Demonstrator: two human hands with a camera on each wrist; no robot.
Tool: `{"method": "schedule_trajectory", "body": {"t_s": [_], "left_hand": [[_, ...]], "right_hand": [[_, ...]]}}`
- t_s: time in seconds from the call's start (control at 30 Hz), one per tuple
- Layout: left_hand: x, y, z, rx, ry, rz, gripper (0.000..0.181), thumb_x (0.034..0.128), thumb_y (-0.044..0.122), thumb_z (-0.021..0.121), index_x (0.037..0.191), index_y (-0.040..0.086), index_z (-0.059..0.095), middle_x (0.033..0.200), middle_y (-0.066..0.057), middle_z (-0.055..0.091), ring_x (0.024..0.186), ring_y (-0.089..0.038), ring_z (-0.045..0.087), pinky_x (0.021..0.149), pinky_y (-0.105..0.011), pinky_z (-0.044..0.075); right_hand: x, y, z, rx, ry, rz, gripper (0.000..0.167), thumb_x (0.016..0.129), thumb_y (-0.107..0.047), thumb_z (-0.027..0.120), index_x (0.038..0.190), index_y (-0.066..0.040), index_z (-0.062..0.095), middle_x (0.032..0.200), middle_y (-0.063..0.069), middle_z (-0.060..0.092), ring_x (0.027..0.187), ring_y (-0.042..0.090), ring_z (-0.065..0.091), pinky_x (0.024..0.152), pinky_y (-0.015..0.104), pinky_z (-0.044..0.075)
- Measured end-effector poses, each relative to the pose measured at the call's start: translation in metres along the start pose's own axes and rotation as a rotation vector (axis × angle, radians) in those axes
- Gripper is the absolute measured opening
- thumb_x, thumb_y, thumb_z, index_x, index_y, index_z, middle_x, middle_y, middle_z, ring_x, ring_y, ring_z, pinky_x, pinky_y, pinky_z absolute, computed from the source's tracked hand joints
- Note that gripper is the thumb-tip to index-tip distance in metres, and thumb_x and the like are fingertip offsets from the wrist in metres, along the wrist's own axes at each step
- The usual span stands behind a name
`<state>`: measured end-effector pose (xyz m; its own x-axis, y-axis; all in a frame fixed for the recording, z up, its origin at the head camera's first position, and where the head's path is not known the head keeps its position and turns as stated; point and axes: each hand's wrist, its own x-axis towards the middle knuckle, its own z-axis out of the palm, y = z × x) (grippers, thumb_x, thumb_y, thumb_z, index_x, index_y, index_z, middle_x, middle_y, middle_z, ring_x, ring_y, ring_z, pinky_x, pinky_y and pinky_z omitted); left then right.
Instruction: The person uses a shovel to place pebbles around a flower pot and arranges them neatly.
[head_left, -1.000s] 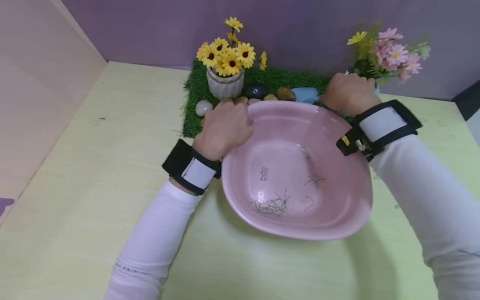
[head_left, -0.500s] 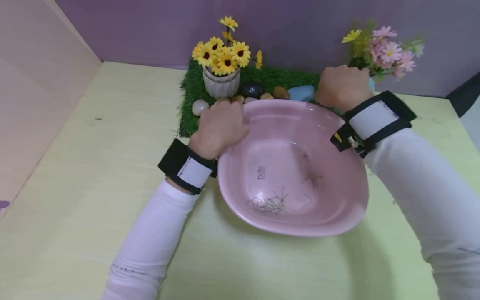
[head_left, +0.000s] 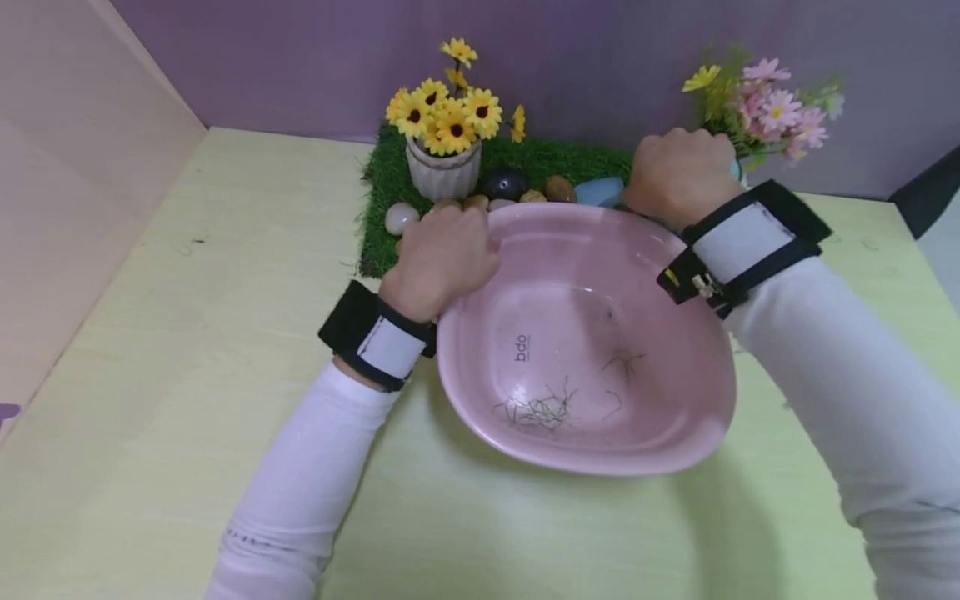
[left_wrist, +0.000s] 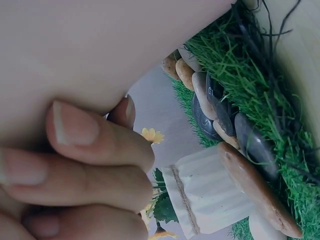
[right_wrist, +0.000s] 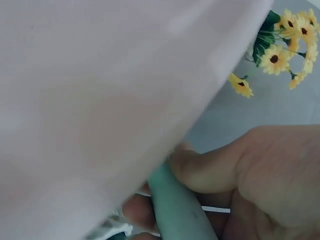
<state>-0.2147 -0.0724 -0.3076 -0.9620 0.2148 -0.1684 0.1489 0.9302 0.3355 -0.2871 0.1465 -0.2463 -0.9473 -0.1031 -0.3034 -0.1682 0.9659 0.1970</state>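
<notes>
A pink basin (head_left: 577, 333) is tilted over the table, with loose grass blades (head_left: 540, 408) lying in it. My left hand (head_left: 442, 254) grips its left rim; in the left wrist view the fingers (left_wrist: 100, 172) curl under the edge. At its far right side, my right hand (head_left: 681, 179) holds a green-blue handle (right_wrist: 182, 210), the thumb lying along it. A light-blue blade (head_left: 600, 192) shows left of that hand near the stones, so this looks like a small trowel. The basin hides part of the handle and blade.
Behind the basin is a mat of artificial grass (head_left: 382, 192) with several stones (head_left: 504, 182). A pot (head_left: 444, 169) of yellow flowers stands on it. Pink flowers (head_left: 780, 108) stand at the back right, against the purple wall (head_left: 585, 67).
My right hand has shifted slightly left with the trowel, its blue blade showing less now. The left hand keeps its hold on the basin, which stays almost still. The view has shifted slightly.
</notes>
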Motion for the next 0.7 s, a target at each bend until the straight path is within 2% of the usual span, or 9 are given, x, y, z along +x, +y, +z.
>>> {"method": "schedule_trajectory", "body": {"t_s": [0.2, 0.3, 0.4, 0.47, 0.53, 0.6, 0.63, 0.7], "left_hand": [[-0.001, 0.001, -0.001, 0.009, 0.004, 0.002, 0.034, 0.1015, 0.029, 0.045, 0.12, 0.004, 0.056, 0.09, -0.01, 0.058, 0.082, -0.025, 0.057, 0.052, -0.038, 0.051], [-0.001, 0.001, -0.002, 0.011, 0.005, 0.001, 0.034, 0.1016, 0.029, 0.043, 0.121, 0.004, 0.056, 0.091, -0.011, 0.058, 0.083, -0.025, 0.056, 0.054, -0.039, 0.052], [-0.001, 0.002, -0.002, 0.01, 0.005, -0.003, 0.035, 0.1015, 0.028, 0.042, 0.123, 0.004, 0.055, 0.093, -0.011, 0.058, 0.084, -0.025, 0.057, 0.054, -0.04, 0.052], [-0.001, 0.002, -0.001, 0.015, 0.006, -0.003, 0.035, 0.1014, 0.028, 0.042, 0.123, 0.003, 0.055, 0.093, -0.012, 0.058, 0.084, -0.025, 0.056, 0.055, -0.04, 0.052], [-0.001, 0.001, -0.001, 0.014, 0.009, -0.002, 0.035, 0.101, 0.027, 0.043, 0.123, 0.003, 0.055, 0.093, -0.012, 0.058, 0.083, -0.025, 0.057, 0.054, -0.04, 0.052], [-0.001, 0.001, -0.001, 0.014, 0.013, -0.001, 0.035, 0.1008, 0.026, 0.043, 0.123, 0.002, 0.055, 0.092, -0.012, 0.057, 0.082, -0.025, 0.057, 0.053, -0.04, 0.052], [-0.001, 0.001, -0.001, 0.011, 0.011, -0.001, 0.035, 0.1008, 0.026, 0.043, 0.123, 0.002, 0.055, 0.091, -0.012, 0.057, 0.081, -0.025, 0.057, 0.053, -0.039, 0.051], [-0.001, 0.001, 0.0, 0.005, 0.014, 0.0, 0.034, 0.1006, 0.025, 0.042, 0.121, 0.002, 0.056, 0.09, -0.012, 0.057, 0.08, -0.025, 0.057, 0.051, -0.039, 0.051]], "right_hand": [[-0.006, 0.007, -0.006, -0.003, 0.025, 0.022, 0.036, 0.094, -0.031, 0.049, 0.07, -0.004, 0.048, 0.073, 0.018, 0.055, 0.077, 0.041, 0.058, 0.064, 0.049, 0.045], [-0.009, 0.012, -0.008, 0.002, 0.044, 0.055, 0.031, 0.092, -0.026, 0.047, 0.076, 0.0, 0.052, 0.082, 0.025, 0.058, 0.08, 0.044, 0.056, 0.068, 0.054, 0.047], [-0.012, 0.019, -0.011, 0.045, 0.073, 0.079, 0.031, 0.092, -0.024, 0.043, 0.079, 0.002, 0.052, 0.096, 0.033, 0.057, 0.091, 0.052, 0.054, 0.085, 0.064, 0.044], [-0.014, 0.024, -0.014, 0.079, 0.094, 0.086, 0.035, 0.093, -0.027, 0.043, 0.074, 0.001, 0.051, 0.089, 0.03, 0.056, 0.09, 0.053, 0.053, 0.087, 0.066, 0.042], [-0.015, 0.031, -0.018, 0.107, 0.119, 0.074, 0.042, 0.096, -0.03, 0.044, 0.064, -0.004, 0.047, 0.07, 0.019, 0.053, 0.078, 0.047, 0.054, 0.078, 0.062, 0.044], [-0.016, 0.036, -0.021, 0.112, 0.138, 0.058, 0.049, 0.098, -0.033, 0.046, 0.056, -0.008, 0.043, 0.054, 0.008, 0.042, 0.065, 0.037, 0.05, 0.066, 0.055, 0.043], [-0.017, 0.039, -0.023, 0.113, 0.134, 0.052, 0.051, 0.099, -0.035, 0.046, 0.055, -0.009, 0.041, 0.05, 0.002, 0.035, 0.059, 0.031, 0.045, 0.062, 0.051, 0.04], [-0.017, 0.044, -0.025, 0.124, 0.13, 0.036, 0.053, 0.101, -0.035, 0.045, 0.054, -0.011, 0.04, 0.048, 0.0, 0.032, 0.053, 0.024, 0.039, 0.056, 0.043, 0.036]]}}
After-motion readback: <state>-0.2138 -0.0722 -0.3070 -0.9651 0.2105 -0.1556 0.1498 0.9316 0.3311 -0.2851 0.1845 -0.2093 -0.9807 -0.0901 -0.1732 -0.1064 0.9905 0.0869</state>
